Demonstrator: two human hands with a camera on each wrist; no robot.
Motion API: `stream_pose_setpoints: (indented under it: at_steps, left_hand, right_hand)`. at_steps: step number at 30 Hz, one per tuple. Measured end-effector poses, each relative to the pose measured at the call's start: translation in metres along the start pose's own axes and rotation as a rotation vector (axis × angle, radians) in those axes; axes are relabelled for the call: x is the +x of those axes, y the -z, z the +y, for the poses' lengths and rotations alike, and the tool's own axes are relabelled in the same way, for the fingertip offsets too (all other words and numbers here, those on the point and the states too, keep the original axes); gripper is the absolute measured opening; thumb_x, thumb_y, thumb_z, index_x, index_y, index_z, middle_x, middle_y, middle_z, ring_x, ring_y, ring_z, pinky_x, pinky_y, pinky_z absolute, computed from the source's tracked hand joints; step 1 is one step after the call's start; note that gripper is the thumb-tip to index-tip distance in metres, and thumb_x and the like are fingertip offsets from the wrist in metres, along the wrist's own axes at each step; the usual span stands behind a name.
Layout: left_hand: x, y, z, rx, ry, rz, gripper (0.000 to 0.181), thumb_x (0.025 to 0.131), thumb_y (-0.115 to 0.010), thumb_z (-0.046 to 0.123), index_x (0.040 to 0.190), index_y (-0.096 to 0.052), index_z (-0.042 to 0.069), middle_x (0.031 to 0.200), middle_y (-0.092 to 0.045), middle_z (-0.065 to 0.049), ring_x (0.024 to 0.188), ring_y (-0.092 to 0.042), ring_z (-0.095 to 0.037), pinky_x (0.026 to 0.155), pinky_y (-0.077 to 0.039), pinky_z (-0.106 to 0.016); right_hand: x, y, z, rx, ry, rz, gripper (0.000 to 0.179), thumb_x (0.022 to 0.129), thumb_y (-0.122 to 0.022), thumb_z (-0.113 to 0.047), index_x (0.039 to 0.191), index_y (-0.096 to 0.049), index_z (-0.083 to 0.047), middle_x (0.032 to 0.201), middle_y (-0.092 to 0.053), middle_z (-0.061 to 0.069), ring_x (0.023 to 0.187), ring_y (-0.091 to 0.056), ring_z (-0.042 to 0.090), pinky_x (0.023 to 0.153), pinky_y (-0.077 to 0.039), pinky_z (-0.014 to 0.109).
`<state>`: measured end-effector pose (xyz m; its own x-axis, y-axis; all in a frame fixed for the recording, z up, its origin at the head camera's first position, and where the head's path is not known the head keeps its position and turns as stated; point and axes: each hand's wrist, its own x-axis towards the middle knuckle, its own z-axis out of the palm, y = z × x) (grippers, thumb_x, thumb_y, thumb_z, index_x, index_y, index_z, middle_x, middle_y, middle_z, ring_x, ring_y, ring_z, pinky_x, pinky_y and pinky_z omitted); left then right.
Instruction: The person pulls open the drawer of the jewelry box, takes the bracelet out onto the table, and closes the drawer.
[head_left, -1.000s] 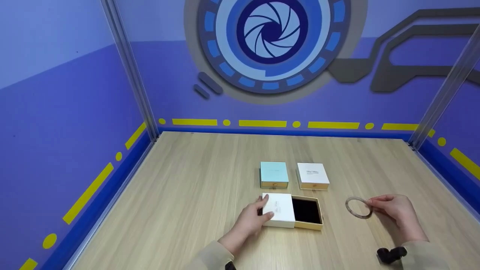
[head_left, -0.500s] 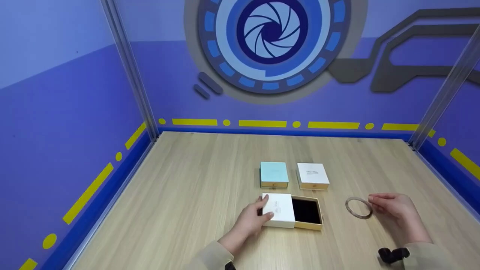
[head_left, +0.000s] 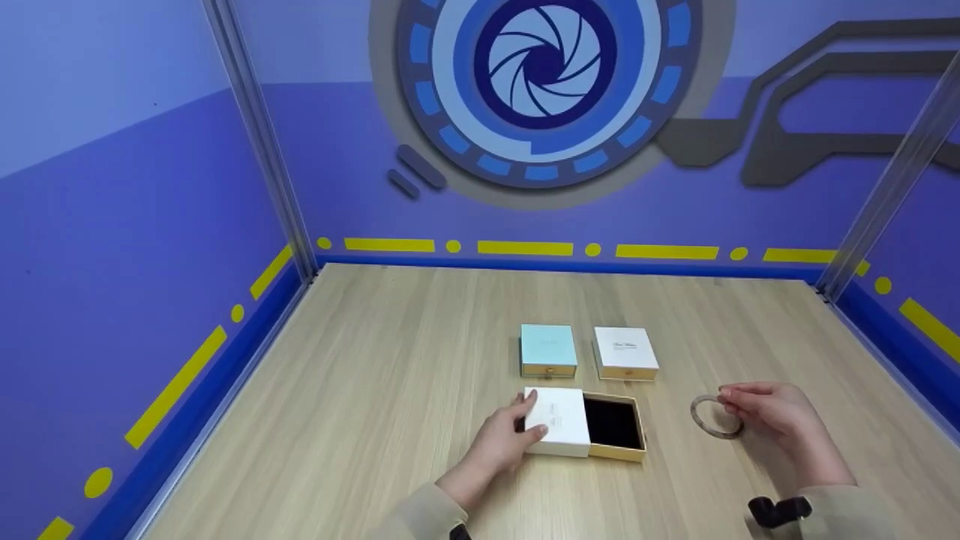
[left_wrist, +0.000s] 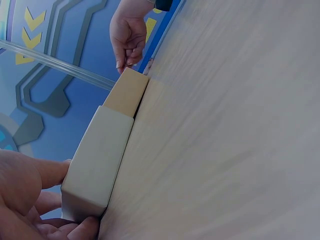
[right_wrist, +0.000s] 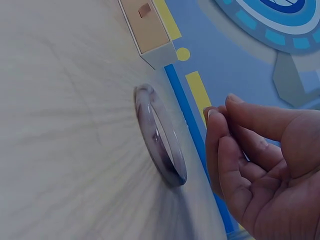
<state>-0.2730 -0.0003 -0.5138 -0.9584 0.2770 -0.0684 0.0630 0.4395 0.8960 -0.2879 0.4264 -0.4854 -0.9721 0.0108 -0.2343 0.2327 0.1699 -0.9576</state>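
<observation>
In the head view, a white drawer-style gift box (head_left: pixel 559 420) lies on the table with its drawer (head_left: pixel 615 426) pulled out to the right, showing a black lining. My left hand (head_left: pixel 499 439) grips the box's left end, thumb and fingers round its cover, as the left wrist view also shows. A marbled grey-brown bangle (right_wrist: pixel 150 130) lies on the table to the right of the drawer. My right hand (head_left: pixel 776 420) is above the bangle's right side; the right wrist view shows its curled fingers apart from the bangle, fingertips close together with nothing between them.
Behind the white box stand a light blue box (head_left: pixel 548 345) and another white box (head_left: pixel 625 349), both with their drawers in. Blue printed panels and metal corner posts (head_left: pixel 259 142) border the wooden table (head_left: pixel 375 390).
My right hand drew slightly away from the bangle's right edge, then came left over it. The bangle, the boxes and my left hand have stayed in place.
</observation>
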Motion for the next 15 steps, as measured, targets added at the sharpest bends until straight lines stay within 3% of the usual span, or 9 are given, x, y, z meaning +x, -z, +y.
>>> stream_pose_setpoints:
  at_steps: [8,15]
  left_hand:
    - [-0.001,0.000,-0.001,-0.003,-0.004,-0.002,0.064,0.098,-0.070,0.025,0.156,-0.045,0.012,0.166,-0.032,-0.022,0.154,-0.029,-0.043,0.126,-0.024,-0.057]
    - [0.000,-0.001,-0.002,0.004,0.011,-0.004,0.064,0.099,-0.069,0.026,0.156,-0.044,0.013,0.166,-0.032,-0.021,0.155,-0.029,-0.041,0.126,-0.025,-0.057]
  right_hand:
    - [0.002,-0.009,-0.001,-0.004,0.016,-0.043,0.017,0.100,-0.063,-0.004,0.108,-0.077,0.000,0.087,-0.078,-0.008,0.080,-0.071,0.001,0.074,-0.060,0.017]
    - [0.002,-0.016,-0.004,-0.022,0.034,-0.110,0.018,0.102,-0.061,-0.006,0.109,-0.078,-0.004,0.090,-0.079,-0.009,0.080,-0.071,0.001,0.073,-0.060,0.017]
